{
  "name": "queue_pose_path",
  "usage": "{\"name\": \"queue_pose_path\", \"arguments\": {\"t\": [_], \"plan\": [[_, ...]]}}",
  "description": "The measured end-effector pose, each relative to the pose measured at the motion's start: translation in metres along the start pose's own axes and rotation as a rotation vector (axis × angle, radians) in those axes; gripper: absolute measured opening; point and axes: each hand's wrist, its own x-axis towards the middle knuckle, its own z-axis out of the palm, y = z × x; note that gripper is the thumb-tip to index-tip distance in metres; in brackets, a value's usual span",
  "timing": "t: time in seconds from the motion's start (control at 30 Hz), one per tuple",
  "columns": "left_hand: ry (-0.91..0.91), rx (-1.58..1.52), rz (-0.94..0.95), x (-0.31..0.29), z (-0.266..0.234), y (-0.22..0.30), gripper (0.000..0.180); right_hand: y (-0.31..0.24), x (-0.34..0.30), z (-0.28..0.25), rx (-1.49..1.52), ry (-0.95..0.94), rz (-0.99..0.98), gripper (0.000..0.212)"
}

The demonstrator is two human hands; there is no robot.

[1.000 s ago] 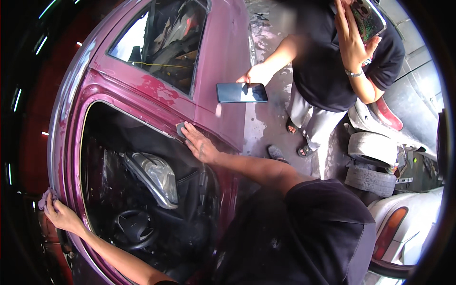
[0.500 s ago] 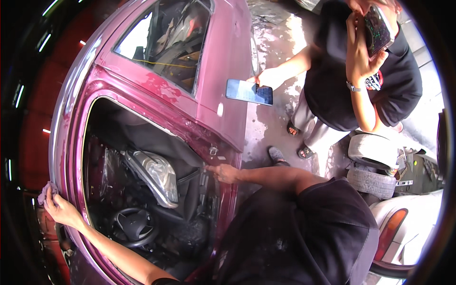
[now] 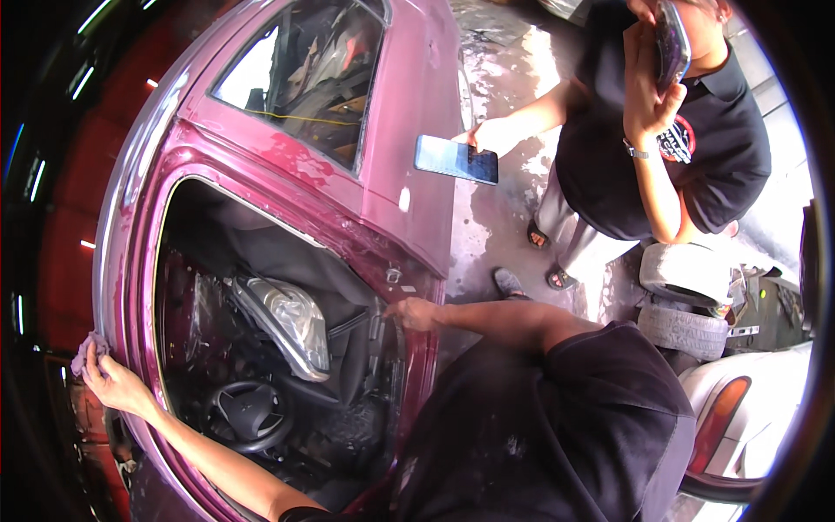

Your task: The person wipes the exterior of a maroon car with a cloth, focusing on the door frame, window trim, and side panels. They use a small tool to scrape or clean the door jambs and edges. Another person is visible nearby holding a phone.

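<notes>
My left hand (image 3: 120,384) is closed on a crumpled purple cloth (image 3: 90,357), which lies against the roof edge at the left of a maroon car body (image 3: 404,113). My left arm reaches across the doorless front opening. On the near side, my right hand (image 3: 416,313) grips the door pillar (image 3: 424,348), its fingers curled over the inner edge and partly hidden. Between my arms, a loose headlight (image 3: 300,324) rests inside the car, above the black steering wheel (image 3: 252,412).
Another person in a dark shirt (image 3: 600,165) stands at the upper right, holding one phone (image 3: 457,160) out beside the car and another phone (image 3: 671,43) near the head. Stacked tyres (image 3: 683,331) and a white car part with an orange lamp (image 3: 724,418) are at the right.
My left hand and the cloth have barely moved along the roof edge. My right hand has shifted slightly to the right on the pillar. The other person's raised phone has tilted and moved left.
</notes>
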Motion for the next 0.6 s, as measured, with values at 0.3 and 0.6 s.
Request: {"name": "queue_pose_path", "arguments": {"t": [0.3,0.6], "plan": [[0.000,-0.018,-0.039,-0.001,-0.001,0.006,0.032,-0.005,-0.013,-0.016,0.036,0.003,0.140,0.043],[0.052,-0.092,-0.055,-0.004,-0.005,0.021,0.030,0.028,-0.009,0.018,0.493,-0.124,-0.031,0.049]]}}
